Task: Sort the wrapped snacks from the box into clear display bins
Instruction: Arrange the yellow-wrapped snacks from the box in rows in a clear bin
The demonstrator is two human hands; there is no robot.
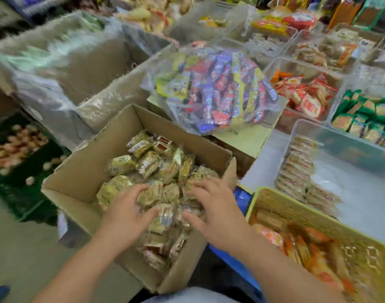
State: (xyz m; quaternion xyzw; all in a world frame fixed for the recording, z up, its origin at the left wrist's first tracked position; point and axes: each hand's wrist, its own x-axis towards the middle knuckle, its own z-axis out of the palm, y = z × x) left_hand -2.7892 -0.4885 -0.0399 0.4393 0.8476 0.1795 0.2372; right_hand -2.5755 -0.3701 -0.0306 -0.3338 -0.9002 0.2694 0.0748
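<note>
Your left fingers (141,190) curl round snacks (147,162), right fingers (198,189) press wide; lift that loose heap and some could slip outside the box (77,171).

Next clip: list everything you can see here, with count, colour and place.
cardboard box: one, brown, centre
gold-wrapped snacks: many, gold, inside the box
plastic bag: one, clear, mixed packets, behind the box
clear bin: one, pale packets stacked inside, right of box
red packets: many, bin behind that
green packets: many, far right
basket: one, yellow, lower right
left hand: one, fingers curled on snacks in box
right hand: one, fingers spread on snacks
</note>
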